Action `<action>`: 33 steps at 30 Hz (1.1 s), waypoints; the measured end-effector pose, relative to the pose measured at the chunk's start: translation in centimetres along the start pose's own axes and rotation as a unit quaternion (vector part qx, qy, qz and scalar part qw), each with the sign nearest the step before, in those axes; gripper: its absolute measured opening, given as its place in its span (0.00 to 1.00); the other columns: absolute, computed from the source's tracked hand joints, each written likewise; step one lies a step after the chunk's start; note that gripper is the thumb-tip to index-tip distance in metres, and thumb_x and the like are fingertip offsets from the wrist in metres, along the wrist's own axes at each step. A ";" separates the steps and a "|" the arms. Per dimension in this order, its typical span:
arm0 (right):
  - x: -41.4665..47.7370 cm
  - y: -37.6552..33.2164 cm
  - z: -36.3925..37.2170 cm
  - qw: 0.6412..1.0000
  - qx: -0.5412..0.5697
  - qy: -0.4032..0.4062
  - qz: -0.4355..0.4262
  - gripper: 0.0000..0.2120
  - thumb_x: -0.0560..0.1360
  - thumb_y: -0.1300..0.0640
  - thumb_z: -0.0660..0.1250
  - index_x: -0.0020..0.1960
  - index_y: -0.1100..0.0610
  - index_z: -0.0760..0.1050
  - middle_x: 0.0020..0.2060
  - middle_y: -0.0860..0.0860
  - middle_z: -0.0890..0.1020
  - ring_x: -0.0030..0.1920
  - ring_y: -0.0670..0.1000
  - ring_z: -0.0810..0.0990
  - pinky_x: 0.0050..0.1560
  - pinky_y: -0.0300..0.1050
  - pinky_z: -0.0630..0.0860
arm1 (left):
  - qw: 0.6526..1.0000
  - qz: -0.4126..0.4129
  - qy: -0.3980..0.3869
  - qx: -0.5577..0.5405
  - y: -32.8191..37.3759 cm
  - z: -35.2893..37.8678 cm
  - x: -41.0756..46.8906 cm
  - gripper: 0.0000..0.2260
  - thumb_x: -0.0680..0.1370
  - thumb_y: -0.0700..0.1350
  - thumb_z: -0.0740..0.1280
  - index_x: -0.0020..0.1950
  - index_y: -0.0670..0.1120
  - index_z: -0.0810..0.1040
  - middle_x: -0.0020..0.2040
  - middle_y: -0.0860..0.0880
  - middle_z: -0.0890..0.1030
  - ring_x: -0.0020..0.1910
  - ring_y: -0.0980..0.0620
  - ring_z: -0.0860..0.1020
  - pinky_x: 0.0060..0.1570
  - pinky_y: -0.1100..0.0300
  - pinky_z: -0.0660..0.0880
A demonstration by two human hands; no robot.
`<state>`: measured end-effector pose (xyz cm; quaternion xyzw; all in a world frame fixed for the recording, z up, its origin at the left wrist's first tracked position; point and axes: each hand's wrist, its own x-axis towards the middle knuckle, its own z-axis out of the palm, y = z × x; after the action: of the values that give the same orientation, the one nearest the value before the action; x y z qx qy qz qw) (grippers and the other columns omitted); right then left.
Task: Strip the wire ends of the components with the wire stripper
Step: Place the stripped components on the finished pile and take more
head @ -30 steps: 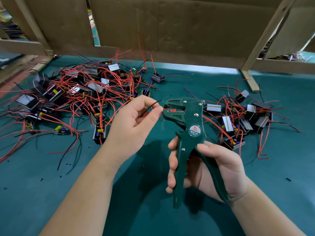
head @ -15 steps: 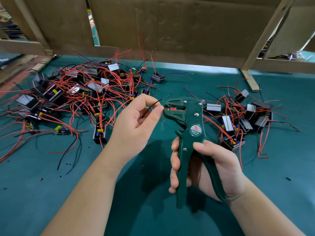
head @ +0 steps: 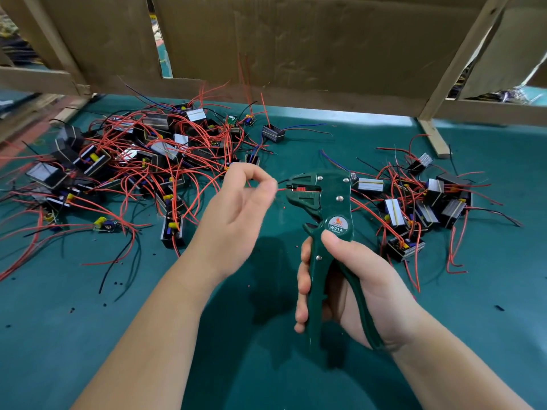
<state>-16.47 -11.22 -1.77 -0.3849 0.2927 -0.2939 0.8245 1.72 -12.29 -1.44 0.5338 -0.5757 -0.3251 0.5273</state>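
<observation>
The big tangle of components (head: pixel 133 167) at ten o'clock likely awaits stripping; the smaller heap (head: pixel 420 208) at three o'clock may be finished, so most seems left. At centre the right hand (head: pixel 355 285) grips the wire stripper (head: pixel 328 202) by its handles, and the left hand (head: pixel 236 211) pinches a red wire (head: pixel 281 189) at its jaws.

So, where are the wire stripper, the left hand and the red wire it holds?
wire stripper (head: pixel 339 225): head view, on its round label.
left hand (head: pixel 236 214): head view, on the middle of the hand.
red wire (head: pixel 282 189): head view, on the stretch between fingers and stripper.
</observation>
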 end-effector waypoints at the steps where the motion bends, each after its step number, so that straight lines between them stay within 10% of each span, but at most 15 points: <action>1: 0.1 0.2 0.2 1.000 -0.005 0.026 -0.009 0.17 0.67 0.44 0.72 0.41 0.58 0.75 0.30 0.59 0.75 0.25 0.57 0.75 0.31 0.53 0.77 | 1.000 -0.012 0.006 0.000 -0.2 -0.1 0.0 0.14 0.76 0.61 0.56 0.49 0.54 0.73 0.28 0.58 0.67 0.29 0.53 0.63 0.33 0.53 0.63; 5: 1.0 0.5 0.3 0.992 0.002 0.121 -0.028 0.15 0.68 0.47 0.68 0.38 0.58 0.73 0.27 0.57 0.73 0.20 0.55 0.71 0.28 0.50 0.75 | 0.988 0.015 0.002 0.154 -0.7 0.4 0.1 0.11 0.82 0.51 0.56 0.47 0.53 0.77 0.28 0.57 0.74 0.28 0.58 0.70 0.32 0.65 0.66; 19: 1.3 0.0 -0.4 0.990 0.094 -0.001 -0.102 0.39 0.61 0.49 0.78 0.69 0.60 0.73 0.51 0.61 0.79 0.40 0.64 0.81 0.45 0.60 0.79 | 0.964 -0.001 -0.113 0.243 -0.3 2.0 -0.5 0.10 0.81 0.48 0.60 0.42 0.49 0.76 0.25 0.60 0.75 0.26 0.59 0.72 0.29 0.66 0.66; 24: 1.3 -0.9 -1.3 0.983 0.104 0.066 -0.137 0.24 0.69 0.53 0.63 0.63 0.60 0.72 0.44 0.56 0.83 0.38 0.61 0.83 0.43 0.57 0.81 | 0.949 0.013 -0.153 0.277 -0.3 1.5 -0.6 0.13 0.80 0.51 0.59 0.40 0.47 0.76 0.30 0.50 0.77 0.29 0.52 0.75 0.34 0.53 0.73; 30: 0.8 -2.5 -3.0 0.973 0.122 0.130 -0.145 0.30 0.69 0.52 0.61 0.68 0.64 0.70 0.66 0.57 0.77 0.37 0.61 0.82 0.39 0.57 0.81 | 0.990 -0.060 -0.099 0.084 -0.3 0.3 -0.1 0.12 0.82 0.46 0.58 0.41 0.50 0.75 0.27 0.52 0.78 0.24 0.50 0.80 0.29 0.66 0.71; 33: 0.7 -2.1 -2.6 0.984 0.104 0.080 -0.120 0.21 0.65 0.50 0.67 0.54 0.61 0.79 0.63 0.61 0.78 0.38 0.61 0.82 0.42 0.58 0.80 | 0.993 -0.081 -0.087 -0.003 0.0 0.2 0.0 0.11 0.83 0.45 0.58 0.42 0.48 0.76 0.28 0.50 0.78 0.27 0.47 0.82 0.30 0.65 0.73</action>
<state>-18.43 -14.07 -1.64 -0.3050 0.2776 -0.4491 0.7926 1.53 -12.36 -1.52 0.5465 -0.5734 -0.4137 0.4488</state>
